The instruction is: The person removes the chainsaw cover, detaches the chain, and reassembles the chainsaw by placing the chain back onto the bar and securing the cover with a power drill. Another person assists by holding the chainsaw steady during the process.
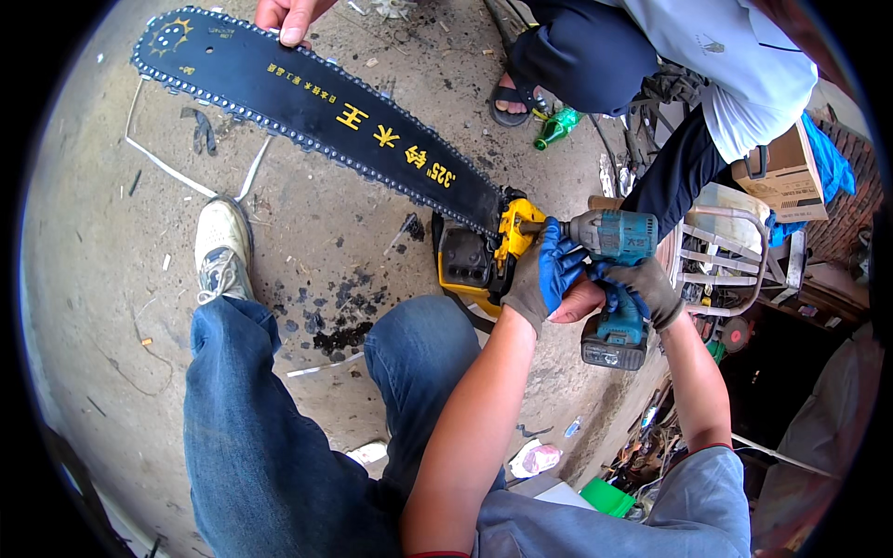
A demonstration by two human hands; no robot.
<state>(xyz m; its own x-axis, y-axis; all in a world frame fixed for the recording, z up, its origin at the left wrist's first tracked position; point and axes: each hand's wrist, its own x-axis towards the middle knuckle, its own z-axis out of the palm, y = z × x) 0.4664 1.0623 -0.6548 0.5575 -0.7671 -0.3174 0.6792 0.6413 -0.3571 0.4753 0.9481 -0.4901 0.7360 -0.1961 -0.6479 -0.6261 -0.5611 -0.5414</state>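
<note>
A teal cordless impact wrench lies nearly level, its nose pointing left at a chainsaw. My gloved right hand is wrapped round its handle, above the dark battery. My left hand, in a grey and blue glove, curls its fingers round the wrench's front end, beside the saw's yellow housing. Bare skin shows between my hands; whose it is I cannot tell. The saw's long black guide bar, edged with chain, reaches to the upper left. Another person's hand touches its upper edge.
The other person's trousered leg is close by at the upper right. A green bottle lies near their sandal. A metal-framed chair and a cardboard box stand at the right. Dark oil spots stain the concrete floor.
</note>
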